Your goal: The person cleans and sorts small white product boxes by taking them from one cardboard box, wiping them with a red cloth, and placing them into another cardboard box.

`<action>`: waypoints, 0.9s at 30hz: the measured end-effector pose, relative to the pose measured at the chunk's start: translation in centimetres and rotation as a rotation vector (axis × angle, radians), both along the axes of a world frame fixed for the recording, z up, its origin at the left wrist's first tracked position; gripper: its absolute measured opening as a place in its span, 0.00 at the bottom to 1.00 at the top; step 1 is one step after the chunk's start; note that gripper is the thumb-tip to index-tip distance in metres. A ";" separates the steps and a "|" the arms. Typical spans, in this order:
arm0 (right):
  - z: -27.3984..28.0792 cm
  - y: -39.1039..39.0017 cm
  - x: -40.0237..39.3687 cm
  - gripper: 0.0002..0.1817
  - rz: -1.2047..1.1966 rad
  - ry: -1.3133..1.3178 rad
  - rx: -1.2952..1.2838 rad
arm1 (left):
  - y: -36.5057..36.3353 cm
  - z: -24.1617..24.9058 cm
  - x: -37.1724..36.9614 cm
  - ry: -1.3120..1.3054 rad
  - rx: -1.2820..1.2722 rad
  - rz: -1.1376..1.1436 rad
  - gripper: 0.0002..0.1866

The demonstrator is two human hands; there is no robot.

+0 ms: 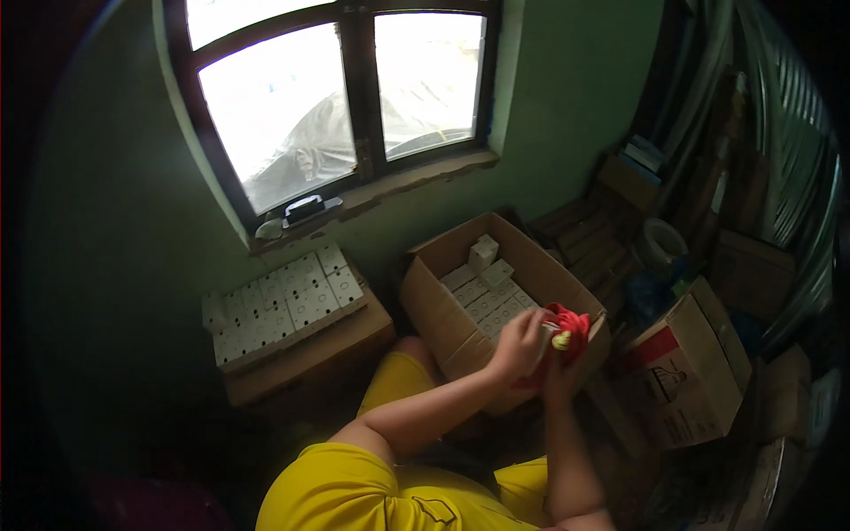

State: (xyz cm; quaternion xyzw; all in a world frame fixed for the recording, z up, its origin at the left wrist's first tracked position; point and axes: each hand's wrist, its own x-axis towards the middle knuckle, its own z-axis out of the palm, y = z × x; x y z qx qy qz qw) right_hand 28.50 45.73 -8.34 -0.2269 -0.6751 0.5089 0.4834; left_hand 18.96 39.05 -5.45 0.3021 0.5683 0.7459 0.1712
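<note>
Hands, two: left hand point(518, 345) and right hand point(558, 372) both grasping one red cloth point(571, 323) over open box point(443, 310).

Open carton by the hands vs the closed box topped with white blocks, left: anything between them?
In the head view, only dim bare floor and the person's yellow-clad knee separate the open carton from the closed box.
</note>
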 end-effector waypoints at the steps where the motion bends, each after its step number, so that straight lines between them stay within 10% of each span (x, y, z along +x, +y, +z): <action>1: 0.4 0.0 0.3 0.38 -0.063 0.016 -0.073 | -0.7 1.2 1.4 -0.006 -0.060 -0.022 0.15; 7: -2.8 2.6 0.4 0.35 0.126 0.156 -0.269 | -0.8 -0.2 4.0 0.233 -0.035 0.001 0.11; 12: -0.2 -0.7 -0.9 0.41 0.244 -0.143 0.169 | -1.2 1.6 -1.2 -0.359 0.142 -0.005 0.16; 17: -1.6 1.4 -0.5 0.44 0.520 -0.024 -0.590 | -3.6 4.1 -3.8 -0.439 0.142 -0.088 0.15; 20: -0.2 0.7 -1.2 0.38 0.616 0.111 -0.665 | -2.5 2.2 -4.8 -0.133 -0.051 0.030 0.16; 27: 2.1 -0.5 -4.1 0.28 0.348 0.195 -0.666 | -6.5 3.6 -4.3 0.598 -0.226 -0.057 0.55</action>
